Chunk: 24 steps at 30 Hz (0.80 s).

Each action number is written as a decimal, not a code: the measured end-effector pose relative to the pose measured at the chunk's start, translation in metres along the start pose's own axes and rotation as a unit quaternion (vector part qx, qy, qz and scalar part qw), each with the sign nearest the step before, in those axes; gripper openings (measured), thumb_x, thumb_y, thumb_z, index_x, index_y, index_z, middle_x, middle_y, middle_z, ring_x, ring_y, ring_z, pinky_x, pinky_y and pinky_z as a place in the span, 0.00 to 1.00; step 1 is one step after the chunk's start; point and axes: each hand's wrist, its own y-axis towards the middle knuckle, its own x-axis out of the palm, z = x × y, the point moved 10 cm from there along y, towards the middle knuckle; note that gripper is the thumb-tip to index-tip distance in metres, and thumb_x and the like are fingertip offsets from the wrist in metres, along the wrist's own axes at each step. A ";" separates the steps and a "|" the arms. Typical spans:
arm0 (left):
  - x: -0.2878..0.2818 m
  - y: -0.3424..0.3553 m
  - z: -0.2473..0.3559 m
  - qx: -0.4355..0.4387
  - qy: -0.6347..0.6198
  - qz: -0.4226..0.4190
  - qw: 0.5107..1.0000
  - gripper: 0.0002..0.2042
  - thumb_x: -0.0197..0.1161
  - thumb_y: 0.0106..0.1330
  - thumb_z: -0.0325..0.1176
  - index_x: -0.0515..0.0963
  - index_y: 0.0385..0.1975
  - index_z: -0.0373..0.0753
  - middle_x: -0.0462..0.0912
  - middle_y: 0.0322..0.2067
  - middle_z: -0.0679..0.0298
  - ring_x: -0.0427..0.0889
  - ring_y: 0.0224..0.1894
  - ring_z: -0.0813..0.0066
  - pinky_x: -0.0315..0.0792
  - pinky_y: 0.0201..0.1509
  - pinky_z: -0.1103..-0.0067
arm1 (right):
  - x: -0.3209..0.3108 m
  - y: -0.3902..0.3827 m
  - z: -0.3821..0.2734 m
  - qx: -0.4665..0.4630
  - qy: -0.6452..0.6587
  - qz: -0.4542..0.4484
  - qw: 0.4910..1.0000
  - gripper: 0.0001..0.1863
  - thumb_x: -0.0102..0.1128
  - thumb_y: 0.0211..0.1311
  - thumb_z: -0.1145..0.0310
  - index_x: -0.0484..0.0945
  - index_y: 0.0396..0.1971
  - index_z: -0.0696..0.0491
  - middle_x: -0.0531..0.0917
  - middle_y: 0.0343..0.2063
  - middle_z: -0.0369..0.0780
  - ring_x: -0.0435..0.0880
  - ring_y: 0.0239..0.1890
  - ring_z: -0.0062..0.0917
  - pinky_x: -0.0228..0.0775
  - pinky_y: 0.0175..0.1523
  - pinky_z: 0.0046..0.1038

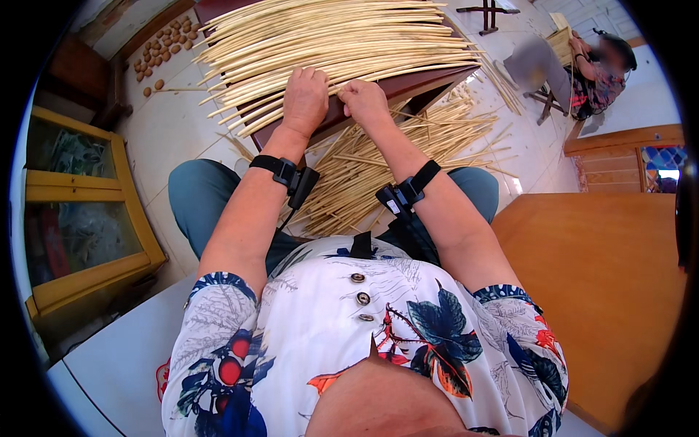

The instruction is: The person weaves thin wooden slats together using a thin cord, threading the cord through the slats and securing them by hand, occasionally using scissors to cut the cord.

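While our left hand (306, 98) lies over the near edge of a broad layer of long, thin, straw-yellow sticks (364, 36), our right hand (348, 96) sits just beside it, at the front of the same layer. The sticks lie side by side across a dark reddish-brown table (426, 81), their left ends uneven. Our right thumb and fingers are drawn narrow at the nearest sticks, though we cannot tell whether they pinch one; our left fingers bend over the layer, their undersides hidden, so we cannot tell whether they grip. Below, a loose heap of similar pale sticks (408, 153) (far more tangled than the layer above) spreads over the pale tiled floor (167, 113). We judge the step in hand to be sorting or evening the front sticks; the next move seems to call for a light pinch on one, its neighbours kept steady.
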 end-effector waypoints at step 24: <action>-0.006 -0.001 -0.001 -0.024 0.001 0.011 1.000 0.03 0.58 0.46 0.26 0.71 0.18 0.38 0.72 0.22 0.60 0.70 0.32 0.62 0.68 0.36 0.73 | 0.002 0.004 0.005 0.022 -0.049 0.011 0.998 0.11 0.55 0.51 0.63 0.76 0.20 0.55 0.79 0.16 0.41 0.78 0.27 0.35 0.68 0.35 0.33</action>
